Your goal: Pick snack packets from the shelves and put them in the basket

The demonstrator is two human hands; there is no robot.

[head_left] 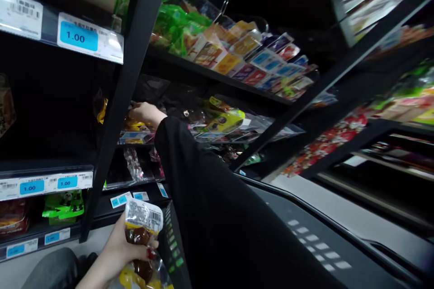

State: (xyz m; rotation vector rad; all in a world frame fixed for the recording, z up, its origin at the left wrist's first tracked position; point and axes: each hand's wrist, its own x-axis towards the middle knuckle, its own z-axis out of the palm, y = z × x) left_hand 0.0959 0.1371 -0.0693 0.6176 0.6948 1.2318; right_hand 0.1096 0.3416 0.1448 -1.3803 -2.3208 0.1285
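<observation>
My left hand is closed around a clear vacuum pack of brown, rounded food pieces, low in the view. Its white top carries a barcode, and yellow wrapping shows below. Higher up, my right hand reaches into a shelf compartment behind a dark upright. It is over yellow packs in a clear-fronted bin. The fingertips are dark and partly hidden, so any hold there cannot be made out. The black sleeve of my right arm crosses the middle of the view.
The dark shelf upright stands left of my right hand. A yellow-green pack lies on the same level. Boxed snacks fill the shelf above. A grey shopping basket or cart is at lower right, partly behind my sleeve.
</observation>
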